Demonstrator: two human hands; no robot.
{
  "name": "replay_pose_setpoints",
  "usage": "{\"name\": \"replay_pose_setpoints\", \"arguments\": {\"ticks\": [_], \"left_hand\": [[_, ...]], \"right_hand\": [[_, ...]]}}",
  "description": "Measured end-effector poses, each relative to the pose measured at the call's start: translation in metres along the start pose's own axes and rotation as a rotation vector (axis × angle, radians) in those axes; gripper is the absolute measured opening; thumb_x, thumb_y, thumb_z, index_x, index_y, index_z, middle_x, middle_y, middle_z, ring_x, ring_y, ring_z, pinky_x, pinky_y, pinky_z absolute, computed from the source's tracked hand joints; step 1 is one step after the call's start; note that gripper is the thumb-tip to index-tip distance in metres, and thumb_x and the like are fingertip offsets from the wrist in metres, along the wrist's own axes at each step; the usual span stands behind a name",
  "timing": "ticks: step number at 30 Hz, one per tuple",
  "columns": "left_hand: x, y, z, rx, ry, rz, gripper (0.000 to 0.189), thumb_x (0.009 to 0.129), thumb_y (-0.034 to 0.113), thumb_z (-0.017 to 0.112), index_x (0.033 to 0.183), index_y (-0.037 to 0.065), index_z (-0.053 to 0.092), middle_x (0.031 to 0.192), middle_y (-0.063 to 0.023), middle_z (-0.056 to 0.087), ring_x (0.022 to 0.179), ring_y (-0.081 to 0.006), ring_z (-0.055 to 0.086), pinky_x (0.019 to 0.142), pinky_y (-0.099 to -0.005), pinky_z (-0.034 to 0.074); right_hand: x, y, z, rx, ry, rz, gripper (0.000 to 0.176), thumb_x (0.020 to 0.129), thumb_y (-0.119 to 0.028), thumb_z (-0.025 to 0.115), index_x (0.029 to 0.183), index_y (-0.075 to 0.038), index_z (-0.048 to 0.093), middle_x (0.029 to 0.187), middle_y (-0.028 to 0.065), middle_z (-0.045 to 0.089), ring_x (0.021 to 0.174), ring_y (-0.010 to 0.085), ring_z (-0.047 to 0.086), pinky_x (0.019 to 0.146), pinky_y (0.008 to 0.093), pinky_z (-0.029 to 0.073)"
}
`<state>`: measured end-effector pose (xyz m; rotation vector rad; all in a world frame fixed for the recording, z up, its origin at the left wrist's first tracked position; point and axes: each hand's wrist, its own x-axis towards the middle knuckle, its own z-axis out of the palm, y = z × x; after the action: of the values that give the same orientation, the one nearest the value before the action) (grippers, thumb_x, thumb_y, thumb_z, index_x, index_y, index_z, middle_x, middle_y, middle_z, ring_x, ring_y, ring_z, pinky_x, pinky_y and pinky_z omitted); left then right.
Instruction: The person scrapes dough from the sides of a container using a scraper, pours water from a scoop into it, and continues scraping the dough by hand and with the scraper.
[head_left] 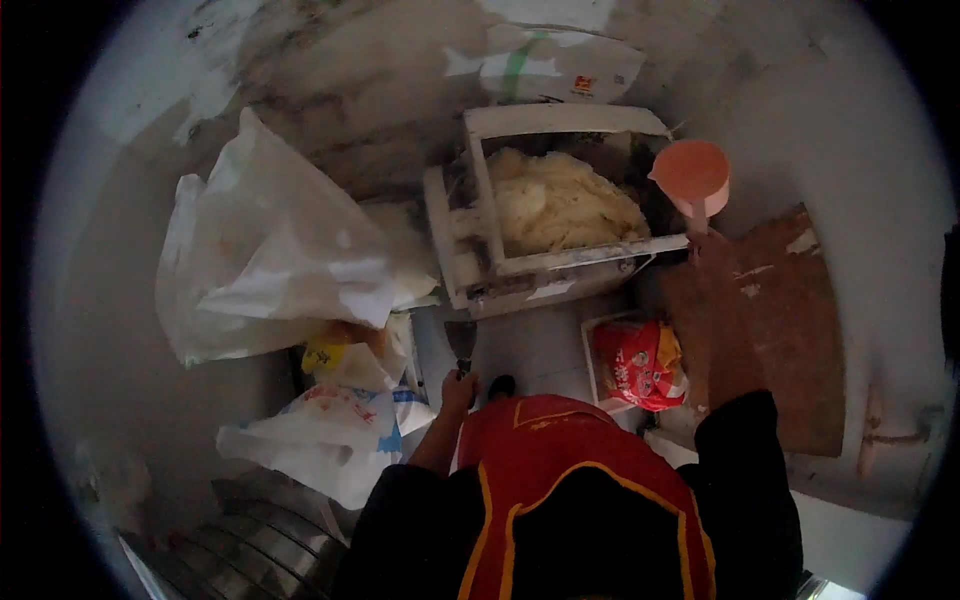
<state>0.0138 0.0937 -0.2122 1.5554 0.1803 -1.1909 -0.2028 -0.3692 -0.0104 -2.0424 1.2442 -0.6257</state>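
In my left hand [460,388], low at the middle, a scraper [461,338] with a dark flat blade is gripped by its handle, blade pointing away from me. My right hand [708,248], stretched forward on the right, is closed around the handle of a pink plastic dipper [692,172]. The dipper is beside the right corner of a dough mixer [570,265] with a white frame. A large pale mass of dough [565,205] lies in the mixer. I cannot make out what, if anything, the dipper contains.
Left of the mixer stands a big white sack [280,250], with more plastic bags [335,430] nearer me. A red packet [640,362] sits in a box right of centre. A brown board [790,330] leans at the right, near a pipe [880,438].
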Motion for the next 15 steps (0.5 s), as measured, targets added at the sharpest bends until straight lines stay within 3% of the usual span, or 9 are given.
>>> {"name": "replay_pose_setpoints", "arguments": {"ticks": [2, 4, 7, 10, 12, 14, 15], "left_hand": [[-0.003, 0.002, 0.001, 0.002, 0.0, 0.008, 0.022, 0.078, 0.015, 0.06, 0.088, 0.003, 0.044, 0.073, -0.0087, 0.053, 0.059, -0.0159, 0.055, 0.052, -0.0275, 0.048], [-0.001, 0.002, -0.001, 0.076, 0.02, -0.024, 0.021, 0.079, 0.014, 0.059, 0.088, 0.003, 0.044, 0.072, -0.0088, 0.053, 0.059, -0.0164, 0.055, 0.051, -0.0275, 0.048], [0.003, -0.004, -0.005, 0.093, 0.029, -0.064, 0.021, 0.079, 0.013, 0.059, 0.089, 0.003, 0.044, 0.072, -0.0086, 0.053, 0.06, -0.0172, 0.056, 0.052, -0.0276, 0.049], [0.01, -0.013, -0.011, 0.034, 0.01, -0.041, 0.023, 0.078, 0.013, 0.06, 0.09, 0.003, 0.043, 0.073, -0.0084, 0.052, 0.061, -0.0177, 0.057, 0.052, -0.0281, 0.049], [0.009, -0.012, -0.011, -0.011, 0.005, -0.034, 0.024, 0.078, 0.013, 0.061, 0.09, 0.003, 0.043, 0.074, -0.0083, 0.052, 0.061, -0.0178, 0.057, 0.052, -0.0284, 0.049], [-0.004, 0.001, -0.008, -0.047, 0.017, -0.056, 0.024, 0.077, 0.013, 0.061, 0.09, 0.003, 0.043, 0.075, -0.0083, 0.052, 0.061, -0.0177, 0.056, 0.052, -0.0285, 0.049], [-0.004, 0.001, -0.007, -0.068, 0.019, -0.047, 0.025, 0.077, 0.012, 0.062, 0.09, 0.004, 0.043, 0.075, -0.0082, 0.052, 0.06, -0.0176, 0.056, 0.052, -0.0286, 0.05]], "right_hand": [[0.007, 0.015, 0.002, -0.049, -0.01, 0.005, 0.016, 0.076, -0.015, 0.06, 0.081, 0.0, 0.057, 0.065, 0.0038, 0.052, 0.057, 0.0124, 0.048, 0.052, 0.0277, 0.039], [-0.004, -0.051, 0.01, 0.279, 0.005, 0.418, 0.018, 0.075, -0.016, 0.06, 0.079, 0.001, 0.057, 0.066, 0.0065, 0.053, 0.058, 0.0143, 0.05, 0.053, 0.0299, 0.041], [-0.008, -0.086, 0.018, 0.033, 0.023, 0.345, 0.019, 0.074, -0.017, 0.058, 0.08, 0.001, 0.058, 0.067, 0.0097, 0.054, 0.059, 0.0153, 0.051, 0.055, 0.0317, 0.042], [0.014, -0.046, 0.031, -0.116, -0.014, 0.155, 0.021, 0.075, -0.019, 0.058, 0.08, 0.001, 0.058, 0.069, 0.0122, 0.056, 0.06, 0.0197, 0.055, 0.057, 0.0351, 0.045], [0.03, -0.016, 0.041, -0.413, 0.163, -0.223, 0.022, 0.075, -0.021, 0.059, 0.081, 0.001, 0.058, 0.07, 0.0138, 0.056, 0.061, 0.0242, 0.056, 0.058, 0.0385, 0.046], [0.039, -0.005, 0.041, -0.606, 0.312, -0.35, 0.023, 0.077, -0.022, 0.058, 0.082, 0.001, 0.058, 0.072, 0.0155, 0.057, 0.062, 0.0278, 0.057, 0.059, 0.0403, 0.047], [0.043, -0.004, 0.04, -0.652, 0.373, -0.286, 0.023, 0.077, -0.022, 0.058, 0.084, 0.0, 0.058, 0.073, 0.0163, 0.058, 0.063, 0.0292, 0.057, 0.059, 0.0404, 0.048]]}}
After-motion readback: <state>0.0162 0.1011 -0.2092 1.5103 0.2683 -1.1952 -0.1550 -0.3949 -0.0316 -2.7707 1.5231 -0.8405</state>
